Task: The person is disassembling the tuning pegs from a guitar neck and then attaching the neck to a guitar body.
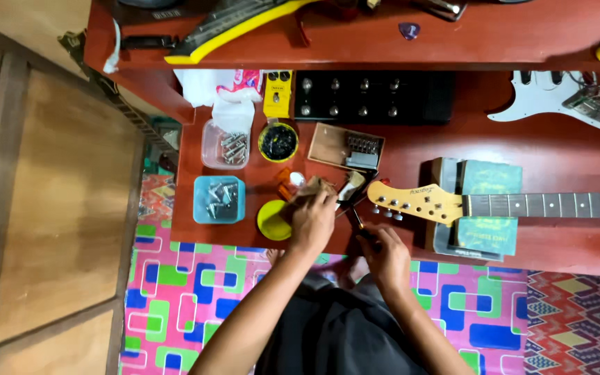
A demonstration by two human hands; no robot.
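Yellow lid (273, 221) beside left hand (312, 221)

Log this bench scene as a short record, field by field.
Surface: red wooden workbench with a shelf above
Left hand: on a small brown object, beside a yellow lid
Right hand: grips a dark-handled tool near the guitar headstock
Guitar neck: lies on a padded rest
Containers: blue tub and clear tub of metal parts
Floor: patterned mat

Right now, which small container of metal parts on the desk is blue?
The blue tub, nearer the left hand; the clear tub sits behind it.
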